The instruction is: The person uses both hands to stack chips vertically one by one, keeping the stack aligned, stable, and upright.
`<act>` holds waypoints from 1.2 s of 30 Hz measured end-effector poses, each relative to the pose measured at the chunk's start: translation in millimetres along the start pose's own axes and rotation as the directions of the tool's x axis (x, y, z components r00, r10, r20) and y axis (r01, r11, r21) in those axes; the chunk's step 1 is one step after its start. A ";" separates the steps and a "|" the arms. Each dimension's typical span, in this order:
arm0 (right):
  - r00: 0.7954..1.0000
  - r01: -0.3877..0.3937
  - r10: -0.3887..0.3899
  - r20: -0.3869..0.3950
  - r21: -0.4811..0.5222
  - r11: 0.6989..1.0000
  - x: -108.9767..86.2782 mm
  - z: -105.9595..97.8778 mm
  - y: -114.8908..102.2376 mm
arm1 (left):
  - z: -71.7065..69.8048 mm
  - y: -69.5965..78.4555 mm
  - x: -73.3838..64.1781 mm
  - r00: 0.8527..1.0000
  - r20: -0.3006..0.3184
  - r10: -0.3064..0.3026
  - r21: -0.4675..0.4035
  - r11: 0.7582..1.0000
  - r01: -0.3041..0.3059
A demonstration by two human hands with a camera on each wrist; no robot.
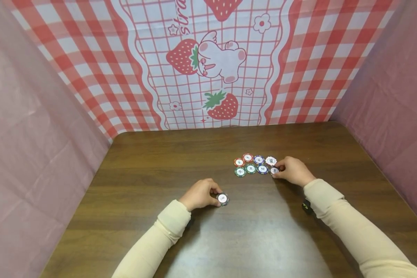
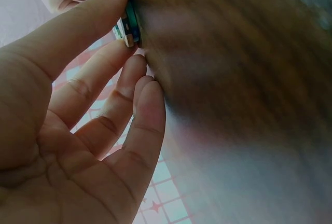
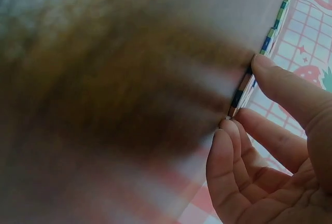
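In the head view my left hand (image 1: 199, 194) grips a small stack of poker chips (image 1: 222, 199) at its edges, low over the table. The top chip has a dark rim and white centre; green and dark edges show in the left wrist view on the chip stack (image 2: 128, 24). My right hand (image 1: 294, 170) pinches a dark-rimmed poker chip (image 1: 274, 170) between thumb and index finger, at the right end of the nearer of two chip rows. Seen edge-on in the right wrist view, that pinched chip (image 3: 239, 95) lies flat on the table.
Farther row: two red chips (image 1: 243, 160), a blue-purple chip (image 1: 258, 159) and a white-and-black chip (image 1: 271, 161). Nearer row: two green chips (image 1: 251, 168) and a blue chip (image 1: 262, 169). The brown table (image 1: 160, 154) meets a strawberry-print cloth (image 1: 299, 77) behind; pink curtains (image 1: 375, 96) hang at both sides.
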State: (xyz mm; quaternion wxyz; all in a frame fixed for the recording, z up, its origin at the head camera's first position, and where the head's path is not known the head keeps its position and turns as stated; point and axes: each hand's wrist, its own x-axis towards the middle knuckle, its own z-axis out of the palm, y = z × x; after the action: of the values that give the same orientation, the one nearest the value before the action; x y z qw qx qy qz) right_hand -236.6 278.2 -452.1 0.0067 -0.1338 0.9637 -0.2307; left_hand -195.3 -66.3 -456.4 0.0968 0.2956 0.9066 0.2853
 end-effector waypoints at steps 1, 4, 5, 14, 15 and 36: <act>1.000 0.001 -0.001 -0.001 -0.001 1.000 0.1 0.0 -0.9 | 0.1 0.0 -0.2 1.000 0.000 0.001 0.001 1.000 -0.001; 1.000 -0.001 0.001 -0.002 -0.003 1.000 -0.1 -0.5 -3.5 | 0.2 0.1 -0.4 1.000 -0.001 0.002 0.005 1.000 -0.002; 1.000 -0.001 0.001 -0.002 -0.002 1.000 -0.4 -1.0 -4.6 | 0.1 0.2 -0.4 1.000 -0.001 0.003 0.006 1.000 -0.003; 1.000 0.005 -0.005 0.000 0.012 1.000 -2.0 -0.8 -2.6 | -0.4 1.0 -0.8 1.000 0.004 0.002 0.001 1.000 -0.002; 1.000 0.005 -0.005 -0.001 0.019 1.000 -2.5 -0.8 -2.0 | -0.5 1.1 -0.8 1.000 0.003 0.003 0.001 1.000 -0.003; 0.993 0.039 -0.009 -0.115 0.257 0.966 -12.4 1.4 -9.6 | 0.7 0.5 0.3 1.000 -0.003 0.000 0.003 1.000 0.000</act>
State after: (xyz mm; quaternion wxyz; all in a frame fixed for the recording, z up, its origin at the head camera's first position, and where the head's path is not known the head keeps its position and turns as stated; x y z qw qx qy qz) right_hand -222.1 272.6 -449.7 -0.0334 -0.1301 0.9225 -0.3619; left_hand -195.1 -65.4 -456.7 0.0953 0.2952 0.9072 0.2842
